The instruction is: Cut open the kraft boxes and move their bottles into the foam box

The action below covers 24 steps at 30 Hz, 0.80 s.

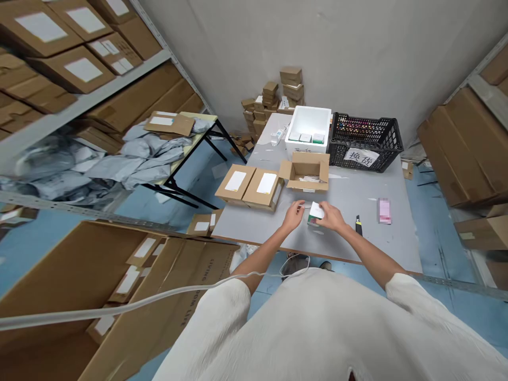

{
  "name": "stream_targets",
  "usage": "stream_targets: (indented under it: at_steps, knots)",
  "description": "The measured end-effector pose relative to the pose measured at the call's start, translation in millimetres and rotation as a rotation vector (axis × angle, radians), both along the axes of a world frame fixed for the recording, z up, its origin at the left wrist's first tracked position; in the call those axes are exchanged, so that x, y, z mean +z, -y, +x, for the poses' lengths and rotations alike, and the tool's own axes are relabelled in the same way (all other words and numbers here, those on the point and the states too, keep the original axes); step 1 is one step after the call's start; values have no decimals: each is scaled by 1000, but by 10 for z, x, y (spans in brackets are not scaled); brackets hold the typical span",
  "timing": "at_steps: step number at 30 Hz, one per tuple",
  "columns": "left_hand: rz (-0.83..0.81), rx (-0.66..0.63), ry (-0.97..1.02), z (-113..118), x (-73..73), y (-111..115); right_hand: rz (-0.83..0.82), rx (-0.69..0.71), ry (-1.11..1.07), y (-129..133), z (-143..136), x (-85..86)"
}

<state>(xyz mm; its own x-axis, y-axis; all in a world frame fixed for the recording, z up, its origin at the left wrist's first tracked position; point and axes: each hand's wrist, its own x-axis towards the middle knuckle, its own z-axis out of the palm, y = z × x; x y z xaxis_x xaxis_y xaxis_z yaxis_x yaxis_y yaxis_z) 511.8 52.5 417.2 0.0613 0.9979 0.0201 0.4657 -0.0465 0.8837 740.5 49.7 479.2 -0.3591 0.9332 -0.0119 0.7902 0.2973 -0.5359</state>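
My right hand (332, 216) is closed around the right side of a small white-and-green box (316, 210), just above the grey table near its front edge. To the left of the box, my left hand (294, 215) has its fingers bent together in a pinch. Something thin and pale shows at its fingertips, too small to name. Beyond both hands stands an open cardboard box (305, 183) with its flaps up and small pale items inside. Two closed cartons (249, 185) with white labels lie left of it.
A white foam box (308, 114) holding several small boxes stands at the back beside a black plastic crate (364, 153). A utility knife (359, 226) and a pink item (384, 211) lie to the right. A white cable (178, 291) crosses low on the left, above a large carton (198, 280).
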Motion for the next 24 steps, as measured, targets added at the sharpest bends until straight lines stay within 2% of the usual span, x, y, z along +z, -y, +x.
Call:
stream_targets:
  at_steps: [3, 6, 9, 12, 16, 24]
  knots:
    - [74, 29, -5, -152, 105, -207, 24, -68, -62, -130, 72, 331]
    - [108, 34, -13, -311, 245, -467, 93, -153, -120, -330, 76, 733]
    - [128, 23, -24, -467, 370, -723, 186, -211, -152, -590, -20, 1124]
    - [148, 0, -68, -638, 451, -959, 282, -245, -159, -892, -206, 1409]
    - [159, -52, -151, -893, 478, -1245, 359, -280, -142, -1314, -550, 1553]
    - [127, -187, -202, -1319, 392, -1645, 403, -296, -92, -2161, -1210, 1509]
